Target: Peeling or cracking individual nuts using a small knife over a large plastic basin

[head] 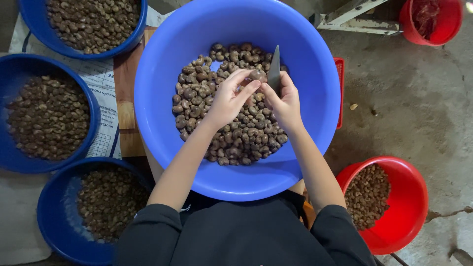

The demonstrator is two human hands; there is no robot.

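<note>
A big light-blue basin (pixel 162 108) sits in front of me, its bottom covered with brown cashew nuts in their shells (pixel 231 133). My left hand (pixel 229 98) pinches a single nut (pixel 255 75) between thumb and fingers above the pile. My right hand (pixel 285 101) grips a small knife (pixel 274 69) with its grey blade pointing up, right beside that nut. The two hands touch at the fingertips.
Three dark-blue basins of brown nuts stand at the left: top (pixel 29 24), middle (pixel 15 69) and bottom (pixel 51 216). A red basin (pixel 409 202) with smaller pieces sits at the lower right, another red bucket (pixel 451 22) at the top right. Printed paper (pixel 106 98) lies on the concrete floor.
</note>
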